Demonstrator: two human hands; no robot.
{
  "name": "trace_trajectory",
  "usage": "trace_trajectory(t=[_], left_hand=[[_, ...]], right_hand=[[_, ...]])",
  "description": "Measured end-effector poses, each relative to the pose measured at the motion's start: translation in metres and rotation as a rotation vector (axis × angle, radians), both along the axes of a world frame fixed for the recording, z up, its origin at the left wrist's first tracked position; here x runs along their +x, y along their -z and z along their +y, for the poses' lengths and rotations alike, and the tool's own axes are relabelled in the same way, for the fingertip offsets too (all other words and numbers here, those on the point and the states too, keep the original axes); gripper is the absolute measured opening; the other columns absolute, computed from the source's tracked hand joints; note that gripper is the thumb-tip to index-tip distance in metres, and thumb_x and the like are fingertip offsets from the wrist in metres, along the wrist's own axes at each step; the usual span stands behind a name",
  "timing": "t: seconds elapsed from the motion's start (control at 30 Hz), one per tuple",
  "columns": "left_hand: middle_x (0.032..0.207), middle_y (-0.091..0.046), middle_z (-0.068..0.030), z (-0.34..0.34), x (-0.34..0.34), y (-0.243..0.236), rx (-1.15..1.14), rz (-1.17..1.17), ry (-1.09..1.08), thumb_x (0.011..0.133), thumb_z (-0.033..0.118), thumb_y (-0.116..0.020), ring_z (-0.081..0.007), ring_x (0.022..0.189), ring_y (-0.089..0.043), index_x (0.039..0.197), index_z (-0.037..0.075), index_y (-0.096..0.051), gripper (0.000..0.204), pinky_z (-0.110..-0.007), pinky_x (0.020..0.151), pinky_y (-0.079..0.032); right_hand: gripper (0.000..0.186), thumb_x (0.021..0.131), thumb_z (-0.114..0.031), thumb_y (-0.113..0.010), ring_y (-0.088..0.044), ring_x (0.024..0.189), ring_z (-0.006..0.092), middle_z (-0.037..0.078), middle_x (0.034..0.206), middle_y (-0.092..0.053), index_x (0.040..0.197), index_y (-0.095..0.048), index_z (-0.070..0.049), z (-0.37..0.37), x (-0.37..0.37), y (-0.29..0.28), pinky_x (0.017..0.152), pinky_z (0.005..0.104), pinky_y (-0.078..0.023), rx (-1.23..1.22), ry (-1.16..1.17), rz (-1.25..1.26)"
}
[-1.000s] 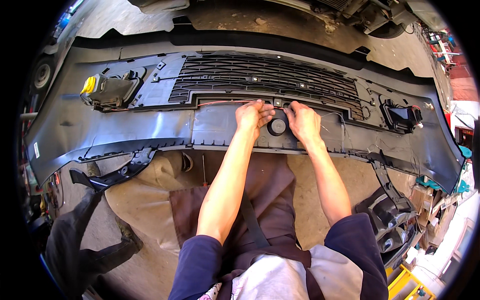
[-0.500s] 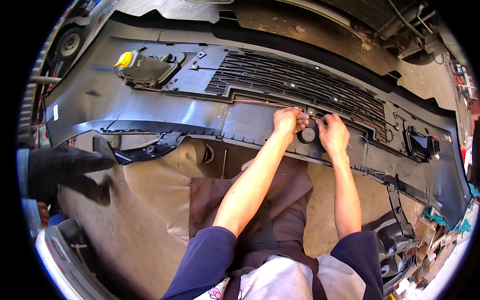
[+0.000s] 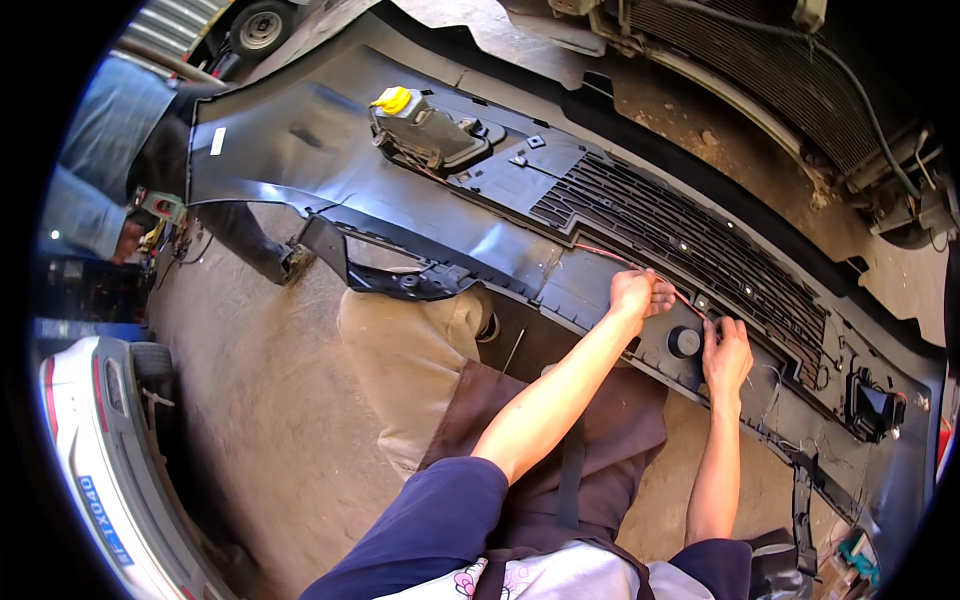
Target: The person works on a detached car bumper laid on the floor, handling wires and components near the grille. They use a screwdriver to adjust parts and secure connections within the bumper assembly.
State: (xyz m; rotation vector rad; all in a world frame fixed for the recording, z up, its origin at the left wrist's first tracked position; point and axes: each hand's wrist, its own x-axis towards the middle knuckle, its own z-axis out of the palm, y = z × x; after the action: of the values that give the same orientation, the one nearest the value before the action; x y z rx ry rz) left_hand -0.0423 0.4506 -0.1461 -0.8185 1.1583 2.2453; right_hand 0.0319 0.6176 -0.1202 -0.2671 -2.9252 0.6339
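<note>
A large dark plastic car bumper (image 3: 340,150) lies inner side up, carrying a mesh grille (image 3: 620,200), a reservoir with yellow cap (image 3: 420,135) and a black unit (image 3: 870,405) at the right. A thin red wire (image 3: 600,250) runs below the grille. My left hand (image 3: 640,298) has its fingers closed on that wire. My right hand (image 3: 728,355) pinches it further right, beside a round black part (image 3: 683,341) that sits between my two hands.
A co-worker (image 3: 115,150) in blue stands at the left, holding a tool (image 3: 160,207). A white car (image 3: 110,440) is at lower left; an exposed radiator (image 3: 730,70) lies beyond the bumper. A black trim piece (image 3: 800,500) hangs at lower right.
The view has swung left, so the bumper and both hands appear further right and tilted. The co-worker and white car show more fully. Both hands stay on the wire.
</note>
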Motion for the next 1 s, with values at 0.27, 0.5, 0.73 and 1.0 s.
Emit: trace_trajectory(t=[0.27, 0.5, 0.73, 1.0], left_hand=[[0.079, -0.067, -0.0166, -0.109, -0.017, -0.026, -0.342, 0.221, -0.105, 0.095, 0.022, -0.051, -0.0223, 0.062, -0.066, 0.092, -0.004, -0.058, 0.027, -0.032, 0.055, -0.056], [0.085, -0.062, -0.0169, -0.208, -0.077, -0.025, -0.726, 0.108, -0.786, 0.090, 0.007, -0.049, -0.0265, 0.063, -0.065, 0.120, -0.007, -0.047, 0.033, -0.035, 0.051, -0.056], [0.110, -0.060, -0.0253, -0.226, -0.113, -0.002, -1.170, -0.051, -0.827, 0.086, 0.025, -0.063, -0.0408, 0.101, -0.059, 0.108, -0.001, -0.063, 0.034, -0.045, 0.091, -0.045], [0.087, -0.070, -0.0204, -0.259, -0.118, -0.013, -1.149, -0.247, -0.725, 0.074, 0.027, -0.077, -0.0335, 0.082, -0.068, 0.084, -0.003, -0.070, 0.032, -0.043, 0.078, -0.050]], right_hand=[[0.020, 0.087, -0.022, -0.062, -0.059, 0.073, 0.0372, 0.013, 0.084, -0.058, 0.081, -0.059, -0.004, 0.001, -0.002, -0.004, 0.063, 0.0449, -0.047, 0.017, 0.001, -0.010], [0.019, 0.086, -0.019, -0.062, -0.058, 0.075, 0.0385, 0.016, 0.085, -0.057, 0.081, -0.057, -0.002, 0.001, -0.001, -0.009, 0.064, 0.0456, -0.046, 0.004, -0.068, -0.027], [0.020, 0.085, -0.020, -0.063, -0.058, 0.072, 0.0381, 0.015, 0.081, -0.056, 0.079, -0.056, -0.002, 0.006, 0.002, -0.005, 0.061, 0.0459, -0.046, -0.005, -0.123, -0.007], [0.019, 0.085, -0.019, -0.064, -0.057, 0.072, 0.0390, 0.015, 0.082, -0.054, 0.080, -0.056, -0.003, 0.010, -0.001, -0.008, 0.061, 0.0459, -0.045, -0.007, -0.216, -0.027]])
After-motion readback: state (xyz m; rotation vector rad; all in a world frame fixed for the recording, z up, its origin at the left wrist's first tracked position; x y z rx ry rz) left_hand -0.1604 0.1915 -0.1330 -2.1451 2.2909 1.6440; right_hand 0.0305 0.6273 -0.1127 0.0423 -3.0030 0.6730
